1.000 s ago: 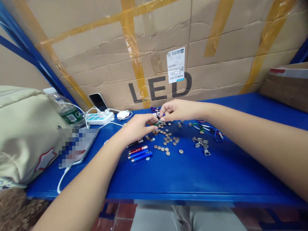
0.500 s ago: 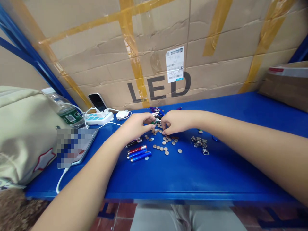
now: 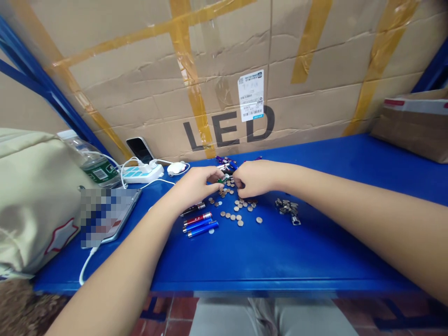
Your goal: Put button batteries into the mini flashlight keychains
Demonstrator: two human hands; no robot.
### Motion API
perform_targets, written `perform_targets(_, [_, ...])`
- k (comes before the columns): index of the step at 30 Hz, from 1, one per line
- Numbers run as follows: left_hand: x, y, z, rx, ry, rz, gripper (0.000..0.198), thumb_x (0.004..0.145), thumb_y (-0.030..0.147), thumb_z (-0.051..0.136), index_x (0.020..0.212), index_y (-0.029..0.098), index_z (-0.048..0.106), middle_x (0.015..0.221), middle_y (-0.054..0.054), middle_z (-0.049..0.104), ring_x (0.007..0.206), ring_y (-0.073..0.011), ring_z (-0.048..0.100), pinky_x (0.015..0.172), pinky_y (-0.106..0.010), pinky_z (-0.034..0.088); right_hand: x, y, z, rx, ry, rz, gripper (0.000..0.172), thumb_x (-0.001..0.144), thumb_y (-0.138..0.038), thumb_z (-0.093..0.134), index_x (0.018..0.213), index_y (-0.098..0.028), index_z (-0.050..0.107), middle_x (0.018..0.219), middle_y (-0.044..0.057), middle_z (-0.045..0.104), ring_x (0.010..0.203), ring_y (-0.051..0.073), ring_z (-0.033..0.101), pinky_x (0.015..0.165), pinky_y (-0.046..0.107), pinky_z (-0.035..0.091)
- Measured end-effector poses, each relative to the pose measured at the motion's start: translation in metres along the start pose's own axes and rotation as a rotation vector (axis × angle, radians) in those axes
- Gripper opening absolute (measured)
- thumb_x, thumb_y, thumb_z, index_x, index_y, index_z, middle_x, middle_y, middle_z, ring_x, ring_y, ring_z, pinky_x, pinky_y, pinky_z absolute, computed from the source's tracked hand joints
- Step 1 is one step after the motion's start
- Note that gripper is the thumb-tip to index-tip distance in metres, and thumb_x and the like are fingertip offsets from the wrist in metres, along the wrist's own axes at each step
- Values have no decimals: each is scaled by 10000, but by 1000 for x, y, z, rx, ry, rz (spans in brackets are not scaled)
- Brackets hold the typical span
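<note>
The left hand (image 3: pixel 196 184) is half-curled, thumb and fingers around a small green piece (image 3: pixel 220 181). The right hand (image 3: pixel 255 178) curls down at the button cells (image 3: pixel 238 217); whether it grips one cannot be told. Nearer the bench's (image 3: pixel 266 261) front edge lie blue penlights (image 3: pixel 205 229); metal clips (image 3: pixel 287 206) sit rightward.

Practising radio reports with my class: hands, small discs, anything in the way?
Left hand holding green piece. Right hand at small discs, grip hidden. Blue tubes lie close by.
</note>
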State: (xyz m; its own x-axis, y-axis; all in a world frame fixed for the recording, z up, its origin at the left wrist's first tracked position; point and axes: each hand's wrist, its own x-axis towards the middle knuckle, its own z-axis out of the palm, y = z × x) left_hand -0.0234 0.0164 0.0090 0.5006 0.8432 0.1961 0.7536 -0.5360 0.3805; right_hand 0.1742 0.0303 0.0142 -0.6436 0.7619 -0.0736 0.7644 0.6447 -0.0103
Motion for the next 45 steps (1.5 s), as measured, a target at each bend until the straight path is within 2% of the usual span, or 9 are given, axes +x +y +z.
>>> perform_targets(3, [0,0,0,-4,-4,-4,162,822,284,619,957,203,656,964,-26,733,887,-193,671,802,-321,507,-2,4,-3,22,36,-12,223,702,-336,563,780,-187,710,750,78,682,626,191,554,533,308,324])
perform_targets(11, [-1,2,0,-14,2,8,162,814,239,625,970,209,660,966,-20,740,896,-189,680,817,-321,511,-3,15,-11,211,314,-74,247,716,-356,566,849,-178,675,741,48,660,630,159,535,568,288,311])
perform_targets(22, [2,-7,4,-69,-33,5,173,829,310,624,969,214,656,989,-24,740,915,-196,687,840,-331,523,-2,12,-9,197,318,-122,240,775,-337,548,893,-176,683,750,43,659,631,149,526,579,291,318])
perform_targets(27, [2,-4,3,-50,-8,-23,194,819,307,639,985,209,663,975,-29,738,894,-194,684,837,-334,523,-16,26,-31,214,200,-9,266,777,-394,616,937,-203,710,781,43,679,680,172,572,616,310,367])
perform_targets(31, [2,-5,4,-42,-12,-33,190,810,285,648,985,212,666,976,-28,738,908,-196,681,835,-335,521,-32,51,-41,256,-177,55,290,679,-495,745,800,-233,717,742,9,676,659,158,580,596,301,381])
perform_targets(34, [2,-6,4,-24,-7,-37,214,806,291,653,1004,213,672,988,-29,735,919,-199,677,838,-337,520,-37,60,-39,317,-332,165,354,615,-526,799,742,-209,703,739,6,660,674,158,589,597,300,393])
perform_targets(38, [2,-4,3,-12,-1,-44,230,814,280,648,1031,207,670,1006,-36,736,952,-204,671,853,-339,516,-31,51,-32,314,-355,268,350,595,-494,829,700,-192,688,713,21,628,726,201,603,593,313,406])
perform_targets(43, [1,0,2,-12,-10,-64,223,813,281,654,1024,208,668,1005,-32,738,941,-205,676,847,-346,517,-22,45,-21,272,-393,240,298,562,-415,857,652,-196,676,678,12,616,698,204,599,564,311,399])
perform_targets(45, [1,0,2,-3,-9,-54,206,816,271,647,1010,204,666,992,-31,739,924,-202,678,836,-343,518,-20,48,-16,318,-335,233,286,587,-425,840,653,-200,675,682,9,620,685,198,602,554,306,403])
